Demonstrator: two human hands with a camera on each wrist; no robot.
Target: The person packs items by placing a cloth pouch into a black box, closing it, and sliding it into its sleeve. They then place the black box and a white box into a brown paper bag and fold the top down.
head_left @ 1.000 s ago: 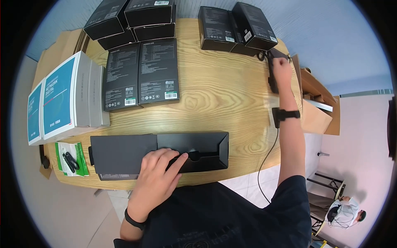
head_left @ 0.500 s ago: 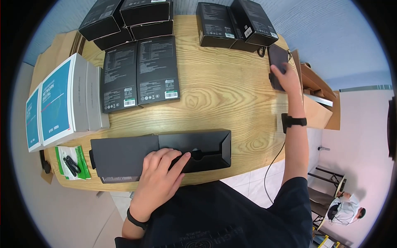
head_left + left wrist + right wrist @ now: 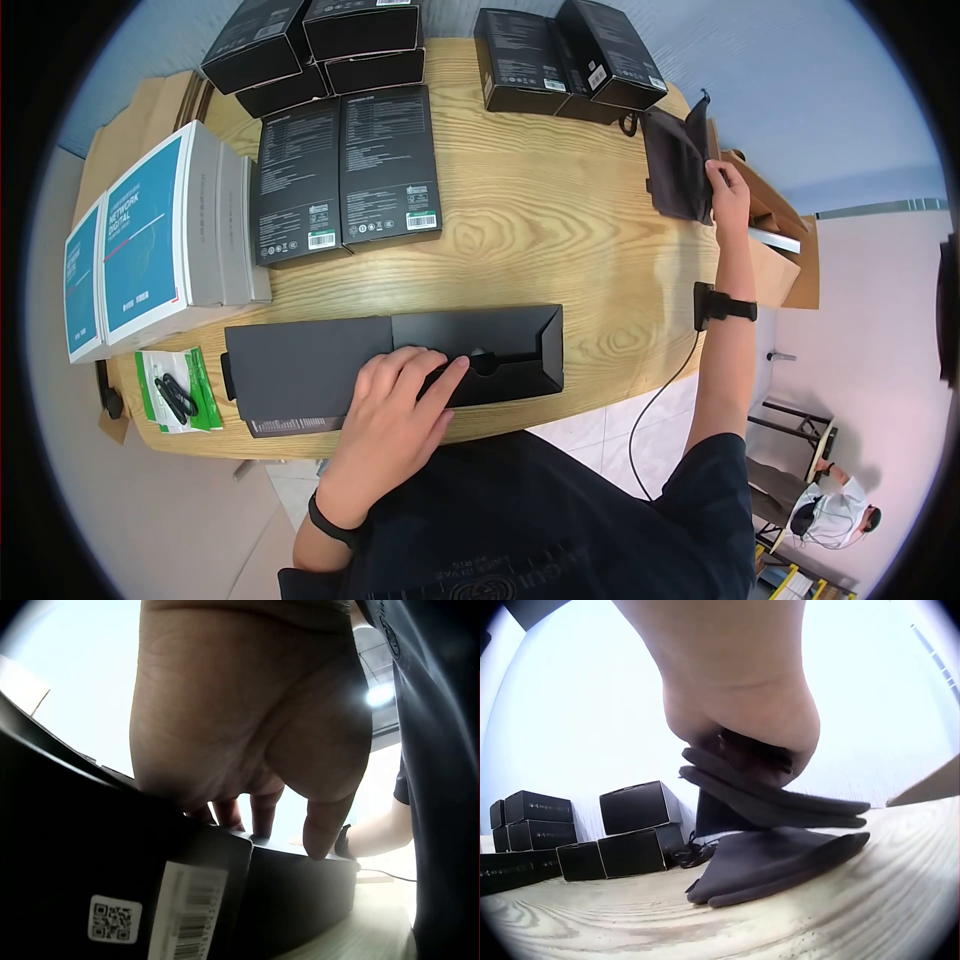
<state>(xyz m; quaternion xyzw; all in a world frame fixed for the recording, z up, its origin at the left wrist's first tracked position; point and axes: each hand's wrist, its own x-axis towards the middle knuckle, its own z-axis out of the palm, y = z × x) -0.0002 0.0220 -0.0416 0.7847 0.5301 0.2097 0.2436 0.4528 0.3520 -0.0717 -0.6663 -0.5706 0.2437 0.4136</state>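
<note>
On the right side of the table, the right hand (image 3: 729, 196) pinches the edge of a dark fabric pouch (image 3: 772, 804), which is partly raised. Beneath it, another dark pouch (image 3: 769, 864) lies flat on the wood. The right fingertips are mostly hidden behind the hand in the right wrist view. At the near edge, the left hand (image 3: 402, 412) rests on a long black box (image 3: 310, 365) with its lid swung out to the left. Its fingers lie over the box's near wall, beside the thumb notch in the open half (image 3: 525, 383).
Black printed boxes (image 3: 390, 165) stand at the back left, with more boxes (image 3: 525, 60) at the back right. White-and-blue boxes (image 3: 150, 230) stand at the left. A green-and-white packet (image 3: 180, 390) with black cables lies nearby. Cardboard (image 3: 775, 280) stands off the right edge.
The right hand has moved right and slightly down from atop the dark pouches and now lifts one pouch's edge. The left hand stays on the black box.
</note>
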